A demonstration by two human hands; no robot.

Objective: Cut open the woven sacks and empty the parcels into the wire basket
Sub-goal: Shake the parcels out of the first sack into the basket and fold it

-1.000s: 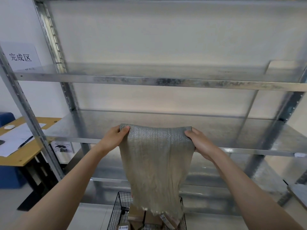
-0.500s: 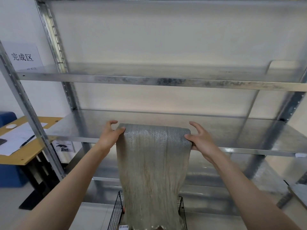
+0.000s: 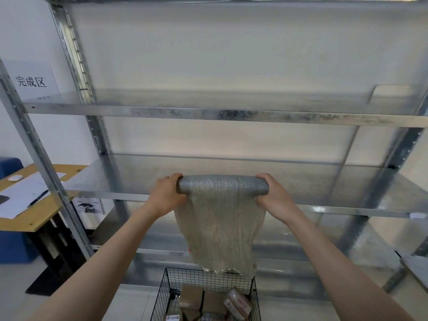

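Sack (image 3: 220, 225) hem risen above basket (image 3: 185, 278); left hand (image 3: 165, 195), right hand (image 3: 275, 199) grip rolled top, apparently tight.

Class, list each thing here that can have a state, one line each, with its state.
Sack: top rolled, rest hanging limp, ragged end down.
Left hand: grips the roll's left end.
Right hand: grips its right end.
Basket: holds parcels.
Parcels: lying in the basket.

A metal rack (image 3: 208, 114) fills the view, a paper sign (image 3: 31, 81) at its upper shelf's left end. Papers (image 3: 23, 193) and a pen (image 3: 38, 198) lie on the wooden surface (image 3: 44, 216).
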